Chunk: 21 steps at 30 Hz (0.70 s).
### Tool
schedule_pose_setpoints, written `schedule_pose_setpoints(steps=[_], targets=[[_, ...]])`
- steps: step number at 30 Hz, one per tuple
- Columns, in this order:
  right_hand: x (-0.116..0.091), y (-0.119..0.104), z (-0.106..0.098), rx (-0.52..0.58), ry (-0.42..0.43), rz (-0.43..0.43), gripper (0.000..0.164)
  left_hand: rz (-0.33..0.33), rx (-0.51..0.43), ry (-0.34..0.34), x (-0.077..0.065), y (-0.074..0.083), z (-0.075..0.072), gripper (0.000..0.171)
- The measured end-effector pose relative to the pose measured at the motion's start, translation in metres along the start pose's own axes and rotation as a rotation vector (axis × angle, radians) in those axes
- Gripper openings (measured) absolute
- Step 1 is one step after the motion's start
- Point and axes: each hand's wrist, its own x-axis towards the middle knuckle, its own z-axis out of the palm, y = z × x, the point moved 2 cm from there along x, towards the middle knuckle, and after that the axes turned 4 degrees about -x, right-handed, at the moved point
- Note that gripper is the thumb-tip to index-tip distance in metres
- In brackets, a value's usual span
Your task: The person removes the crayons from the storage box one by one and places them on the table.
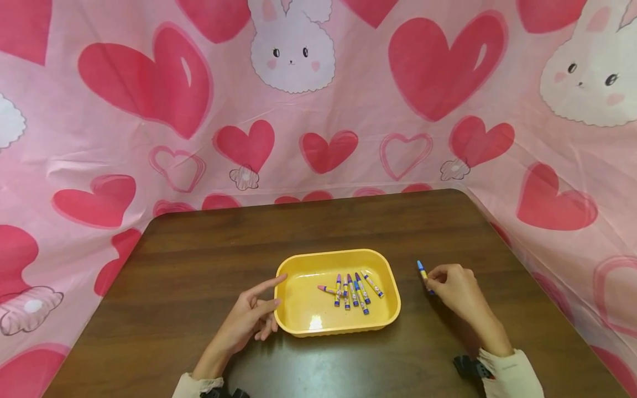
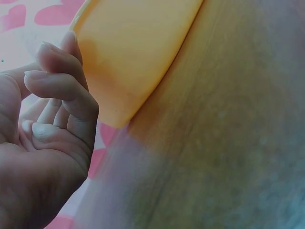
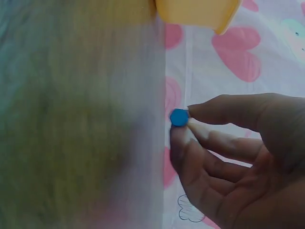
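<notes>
Right hand (image 1: 455, 284): narrow grip, blue-tipped crayon (image 1: 422, 270) pinched between thumb and fingers.
The crayon's coloured tip points forward, ahead of the right hand; to that hand's left, well apart, sits a yellow tray (image 1: 301, 301) with several loose crayons (image 1: 352, 292) inside. Left hand (image 1: 249, 318) at the tray's near-side end: index finger extended over the rim, thumb at the rim, fingers loosely spread. Beneath both hands, a dark wood-grain bench (image 1: 199, 265); beyond, heart-printed pink cloth (image 1: 278, 149).
</notes>
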Motion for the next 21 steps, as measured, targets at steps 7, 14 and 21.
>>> schedule_pose_setpoints(steps=[7,14,21], targets=[[-0.0035,0.0004,0.0068,0.07,-0.143,0.053,0.006,0.017,0.004,0.0,-0.0008,0.0015,0.0008,0.056],[-0.0049,-0.0009,0.0076,0.079,-0.158,0.059,0.008,0.013,0.023,0.019,0.0003,0.0006,0.0013,0.057],[-0.0048,0.0001,0.0082,0.065,-0.158,0.063,0.011,0.025,0.027,0.023,0.0007,-0.0017,0.0014,0.056]])
